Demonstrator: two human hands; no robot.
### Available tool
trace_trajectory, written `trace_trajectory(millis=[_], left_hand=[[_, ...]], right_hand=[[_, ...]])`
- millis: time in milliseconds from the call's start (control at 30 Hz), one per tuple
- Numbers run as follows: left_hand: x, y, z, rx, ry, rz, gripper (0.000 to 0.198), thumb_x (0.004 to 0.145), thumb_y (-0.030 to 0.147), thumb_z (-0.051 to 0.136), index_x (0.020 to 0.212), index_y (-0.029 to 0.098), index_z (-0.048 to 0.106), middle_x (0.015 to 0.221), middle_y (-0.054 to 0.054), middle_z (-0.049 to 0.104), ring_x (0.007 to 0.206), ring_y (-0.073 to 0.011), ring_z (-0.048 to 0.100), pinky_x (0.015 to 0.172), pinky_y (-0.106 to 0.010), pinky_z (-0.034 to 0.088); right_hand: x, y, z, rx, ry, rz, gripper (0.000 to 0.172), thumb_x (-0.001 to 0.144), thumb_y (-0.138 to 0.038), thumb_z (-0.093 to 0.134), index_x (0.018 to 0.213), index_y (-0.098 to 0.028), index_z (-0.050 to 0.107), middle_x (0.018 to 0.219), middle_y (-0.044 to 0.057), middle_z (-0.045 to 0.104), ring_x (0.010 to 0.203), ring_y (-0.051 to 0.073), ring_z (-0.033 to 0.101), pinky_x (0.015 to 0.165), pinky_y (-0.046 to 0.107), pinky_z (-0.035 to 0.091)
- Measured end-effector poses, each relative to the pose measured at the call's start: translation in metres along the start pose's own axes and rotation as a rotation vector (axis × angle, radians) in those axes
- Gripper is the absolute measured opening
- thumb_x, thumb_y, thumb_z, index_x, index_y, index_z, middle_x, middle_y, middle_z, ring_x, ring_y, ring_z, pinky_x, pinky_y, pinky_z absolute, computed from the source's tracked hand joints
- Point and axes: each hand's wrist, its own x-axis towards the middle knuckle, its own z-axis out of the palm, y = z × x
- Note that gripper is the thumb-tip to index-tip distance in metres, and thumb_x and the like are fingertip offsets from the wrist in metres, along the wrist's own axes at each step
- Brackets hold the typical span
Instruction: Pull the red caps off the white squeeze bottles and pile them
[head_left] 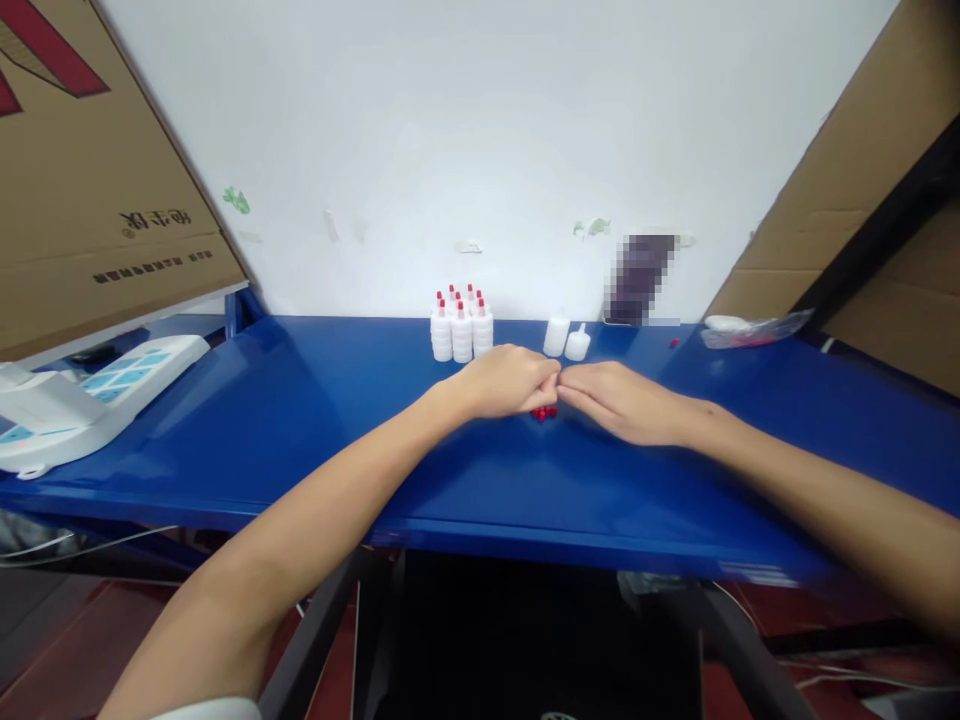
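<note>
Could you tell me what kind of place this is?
Probably a small packing or assembly station: a blue workbench, a cluster of small white bottles with red caps near the wall, loose red caps in the middle, and a cardboard carton at the left.

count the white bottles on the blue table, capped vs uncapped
red-capped bottles: about 9 (tightly packed, the back ones overlap, so not exact)
uncapped bottles: 2
total: about 11
</note>
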Motion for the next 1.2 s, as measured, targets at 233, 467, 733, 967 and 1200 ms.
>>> trace_trajectory(millis=[233, 467, 733, 967, 1200], left_hand=[[-0.004, -0.009, -0.006, 0.054, 0.043, -0.03, 0.026, 0.095, 0.024, 0.037, 0.08, 0.019, 0.057, 0.077, -0.005, 0.066, 0.064, -0.016, 0.055, 0.062, -0.032, 0.037], [-0.007, -0.025, 0.003, -0.029, 0.032, -0.067, 0.028, 0.097, 0.028, 0.037, 0.079, 0.019, 0.058, 0.074, -0.004, 0.066, 0.064, -0.0158, 0.055, 0.065, -0.031, 0.038], [-0.009, -0.033, 0.007, 0.037, -0.007, -0.023, 0.03, 0.099, 0.028, 0.038, 0.077, 0.018, 0.057, 0.071, -0.003, 0.064, 0.062, -0.0156, 0.053, 0.062, -0.03, 0.032], [-0.009, -0.034, 0.009, 0.064, -0.012, -0.015, 0.032, 0.099, 0.028, 0.037, 0.075, 0.018, 0.056, 0.069, -0.003, 0.063, 0.062, -0.0159, 0.054, 0.061, -0.03, 0.032], [-0.009, -0.033, 0.007, 0.024, 0.036, -0.026, 0.03, 0.097, 0.026, 0.039, 0.073, 0.018, 0.055, 0.066, -0.002, 0.06, 0.059, -0.0146, 0.051, 0.062, -0.029, 0.034]], right_hand=[[-0.002, 0.012, 0.0, 0.09, 0.03, 0.138, 0.041, 0.107, -0.044, 0.033, 0.073, -0.023, 0.038, 0.066, -0.001, 0.048, 0.06, 0.016, 0.045, 0.062, 0.033, 0.034], [-0.005, 0.027, 0.003, 0.125, -0.012, 0.227, 0.025, 0.105, -0.043, 0.038, 0.091, -0.023, 0.044, 0.078, 0.0, 0.055, 0.069, 0.018, 0.051, 0.067, 0.033, 0.038], [-0.001, 0.026, 0.008, 0.169, -0.018, 0.187, 0.013, 0.099, -0.033, 0.05, 0.096, -0.02, 0.054, 0.082, 0.001, 0.06, 0.07, 0.016, 0.052, 0.068, 0.031, 0.038], [0.002, 0.031, 0.016, 0.168, 0.005, 0.149, 0.015, 0.092, -0.026, 0.057, 0.099, -0.017, 0.067, 0.084, 0.003, 0.062, 0.07, 0.015, 0.053, 0.068, 0.03, 0.041], [0.002, 0.034, 0.016, 0.185, -0.013, 0.164, 0.021, 0.089, -0.025, 0.061, 0.103, -0.015, 0.072, 0.083, 0.003, 0.062, 0.068, 0.014, 0.053, 0.068, 0.03, 0.042]])
